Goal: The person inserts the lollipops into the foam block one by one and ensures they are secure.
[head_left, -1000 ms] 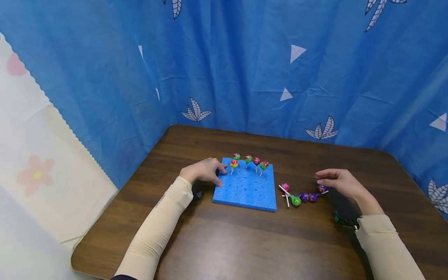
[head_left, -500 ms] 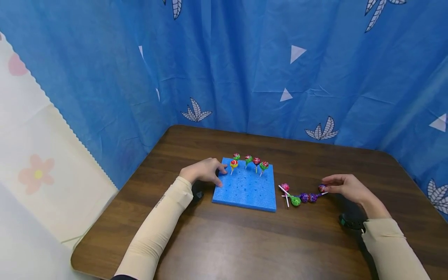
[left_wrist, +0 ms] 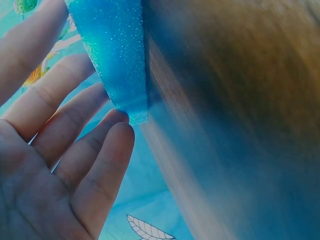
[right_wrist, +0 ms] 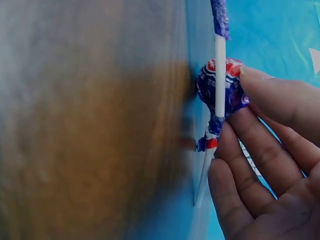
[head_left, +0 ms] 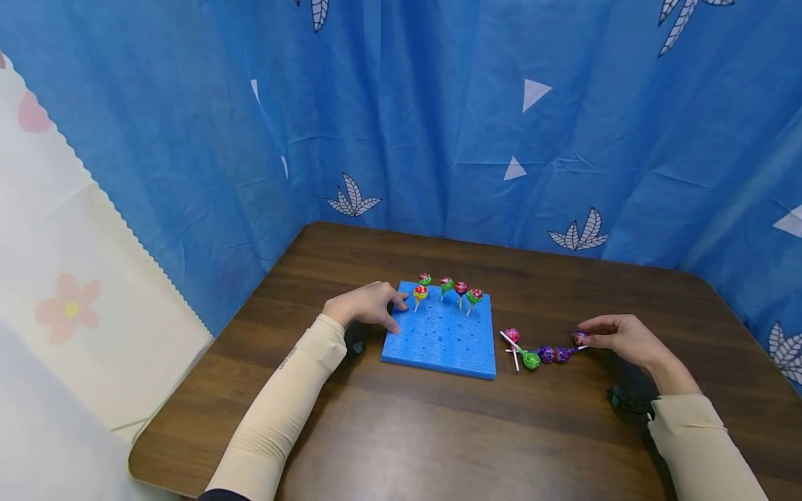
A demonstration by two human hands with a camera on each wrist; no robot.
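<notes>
My right hand [head_left: 633, 342] pinches the wrapped head of a purple-and-red lollipop [right_wrist: 234, 97] lying on the table, thumb on one side and fingers on the other. Another lollipop's white stick [right_wrist: 220, 75] crosses in front of it in the right wrist view. At the left edge of a blue foam board [head_left: 447, 344], my left hand [head_left: 365, 306] rests with fingers spread, fingertips against the board's side. Several lollipops stand upright along the back of the board, among them a yellow one [head_left: 420, 293] and a green one [head_left: 474, 296]. Small holes dot the board.
Between board and right hand lie a pink lollipop [head_left: 512, 335], a green lollipop [head_left: 531, 360] and two purple lollipops [head_left: 546, 354], their sticks crossing. The brown wooden table [head_left: 401, 431] ends at a blue curtain [head_left: 426, 139] behind, with a pale curtain [head_left: 81, 292] on the left.
My right hand has come down and slightly right onto the farthest-right lollipop and now pinches it. The left hand and the foam board have stayed in place.
</notes>
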